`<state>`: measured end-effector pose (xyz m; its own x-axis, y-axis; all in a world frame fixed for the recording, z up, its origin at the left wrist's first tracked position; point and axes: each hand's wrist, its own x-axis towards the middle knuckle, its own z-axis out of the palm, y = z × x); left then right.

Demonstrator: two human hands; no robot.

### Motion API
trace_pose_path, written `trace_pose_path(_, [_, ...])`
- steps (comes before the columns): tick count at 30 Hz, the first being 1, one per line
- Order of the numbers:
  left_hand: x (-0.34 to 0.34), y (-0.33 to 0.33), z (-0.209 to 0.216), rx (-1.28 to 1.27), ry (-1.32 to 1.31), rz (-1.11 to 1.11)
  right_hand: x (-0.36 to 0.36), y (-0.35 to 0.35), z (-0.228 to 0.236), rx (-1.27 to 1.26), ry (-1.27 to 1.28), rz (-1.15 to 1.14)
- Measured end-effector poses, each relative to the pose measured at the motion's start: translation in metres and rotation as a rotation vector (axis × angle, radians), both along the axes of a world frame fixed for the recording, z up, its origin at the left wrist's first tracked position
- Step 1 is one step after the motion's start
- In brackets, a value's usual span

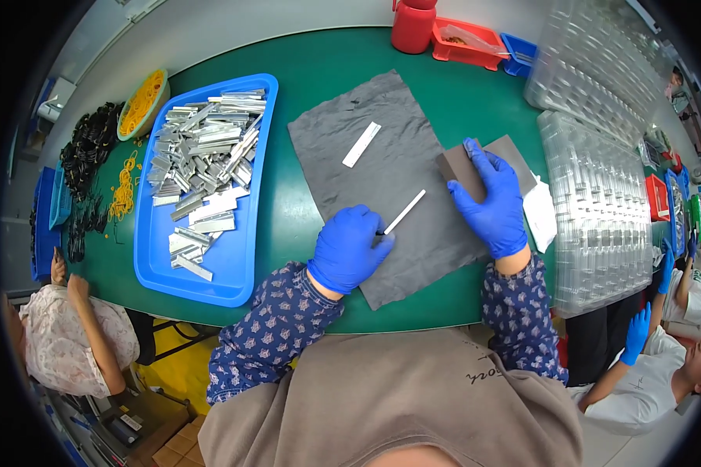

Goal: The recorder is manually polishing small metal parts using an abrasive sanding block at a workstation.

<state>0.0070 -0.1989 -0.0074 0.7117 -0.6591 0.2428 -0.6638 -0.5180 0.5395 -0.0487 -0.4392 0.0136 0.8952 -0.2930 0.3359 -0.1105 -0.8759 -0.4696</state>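
Green surface (311,66) across the middle of the frame, edges bowed, pale wall behind. At the lower left, a person (74,335) in a pale patterned top. Above, at the left, black cord-like bundles (89,156) in a heap, then a bowl (165,95) full of yellow bands (142,101), with more strewn below. Left of centre, a blue tray (154,261) piled with silvery metal strips (210,144), jumbled at all angles.

At centre, a dark grey cloth (397,148), slightly rumpled, with a flat pale strip (361,145) lying tilted on its upper part. Near the cloth's lower left edge, left grip (348,251), blue-gloved, pinched on the lower end of a narrow strip (406,210) slanting up to the right, over the cloth.

At the cloth's right edge, right grip (491,202), also blue-gloved, spread over and grasping a brown-grey block (514,159). Just beside, a white sheet (539,214), material unclear; farther right, moulded clear plastic trays (604,226). At the lower right, a co-worker (639,389) in a white top and blue gloves.
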Motion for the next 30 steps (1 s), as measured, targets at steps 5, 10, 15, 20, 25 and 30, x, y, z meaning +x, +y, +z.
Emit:
trace_pose_path(5, [0.011, 0.005, 0.013, -0.073, 0.138, -0.116, -0.003, 0.001, 0.001, 0.196, -0.163, 0.151])
trace_pose_path(10, [0.031, -0.032, 0.032, 0.108, -0.397, -0.384, -0.004, -0.002, -0.001, 0.192, -0.179, 0.161])
trace_pose_path(15, [0.047, -0.057, 0.028, 0.282, -0.383, -0.578, -0.005, -0.003, -0.004, 0.201, -0.175, 0.162])
trace_pose_path(20, [0.06, -0.048, 0.028, 0.225, -0.426, -0.46, -0.004, 0.001, -0.001, 0.191, -0.21, 0.181])
trace_pose_path(25, [0.031, -0.027, 0.025, 0.02, -0.124, -0.141, -0.004, -0.003, -0.003, 0.186, -0.208, 0.155])
trace_pose_path(30, [0.006, -0.01, 0.015, 0.091, -0.014, 0.02, -0.005, 0.001, 0.0, 0.116, -0.164, 0.114])
